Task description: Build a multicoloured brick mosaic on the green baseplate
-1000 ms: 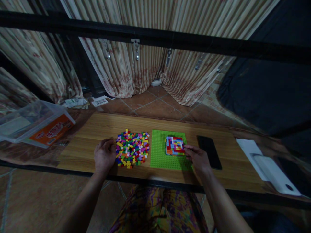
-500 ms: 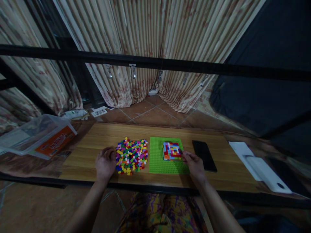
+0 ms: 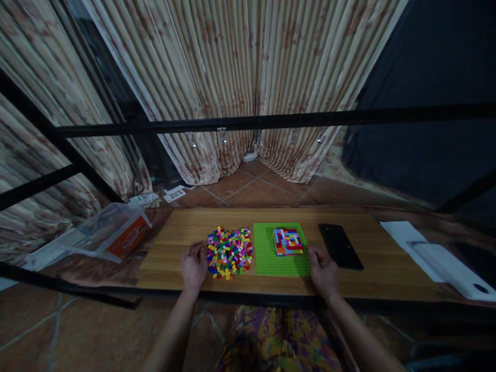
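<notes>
My left hand [image 3: 194, 266] rests on the wooden table, fingers curled, at the left edge of a pile of small multicoloured toy bricks [image 3: 229, 252]. Whether anything is inside those fingers is hidden. To the right of the pile lies a green studded baseplate [image 3: 267, 266]. On its upper right part stands a low, square build of coloured bricks [image 3: 288, 242]. My right hand [image 3: 323, 269] is at the plate's right edge, thumb and fingers pinched together, just off the build's right side. Anything in that pinch is too small to make out.
A black tablet-like slab [image 3: 341, 246] lies right of my right hand. Farther right are a white sheet [image 3: 403, 240] and a white case-like object [image 3: 457, 271]. A clear plastic box [image 3: 112, 232] with an orange label stands left. A black metal bar [image 3: 240, 123] runs beyond the table.
The whole view has shifted, so the table appears farther right. My right fingertips have drawn slightly away from the brick build. My left hand stays beside the pile.
</notes>
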A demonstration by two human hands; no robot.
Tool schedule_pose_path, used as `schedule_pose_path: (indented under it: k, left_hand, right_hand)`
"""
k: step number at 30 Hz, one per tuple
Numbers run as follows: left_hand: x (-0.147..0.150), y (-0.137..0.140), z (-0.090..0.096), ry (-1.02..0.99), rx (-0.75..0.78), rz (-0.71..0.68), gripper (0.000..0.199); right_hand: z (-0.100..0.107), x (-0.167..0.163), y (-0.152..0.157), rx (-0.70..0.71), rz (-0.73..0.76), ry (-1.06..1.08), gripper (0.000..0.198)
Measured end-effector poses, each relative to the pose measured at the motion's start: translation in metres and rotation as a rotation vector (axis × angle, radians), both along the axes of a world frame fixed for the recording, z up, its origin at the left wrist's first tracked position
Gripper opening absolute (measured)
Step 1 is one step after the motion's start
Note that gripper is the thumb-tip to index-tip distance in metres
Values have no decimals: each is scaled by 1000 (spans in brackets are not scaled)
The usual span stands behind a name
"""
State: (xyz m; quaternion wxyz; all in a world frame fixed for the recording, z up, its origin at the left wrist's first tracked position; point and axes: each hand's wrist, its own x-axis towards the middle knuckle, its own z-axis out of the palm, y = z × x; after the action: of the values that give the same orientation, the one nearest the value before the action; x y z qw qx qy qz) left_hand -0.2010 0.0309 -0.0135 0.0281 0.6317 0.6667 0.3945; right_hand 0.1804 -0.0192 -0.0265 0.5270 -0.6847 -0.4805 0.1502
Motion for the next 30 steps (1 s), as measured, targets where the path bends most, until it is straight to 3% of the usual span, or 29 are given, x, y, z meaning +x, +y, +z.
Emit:
schedule_pose_path:
  k: [12, 21, 30]
  left_hand:
    - [2, -7, 3, -48, -12, -91, 27]
    - [5, -7, 4, 64, -78, -114, 29]
    - [6, -6, 7, -20, -84, -137, 19]
  right_hand:
    - [-4, 4, -1, -51, 1, -155, 53]
    - [-5, 4, -2, -45, 36, -104, 47]
    - [-6, 2, -4, -14, 88, -38, 42]
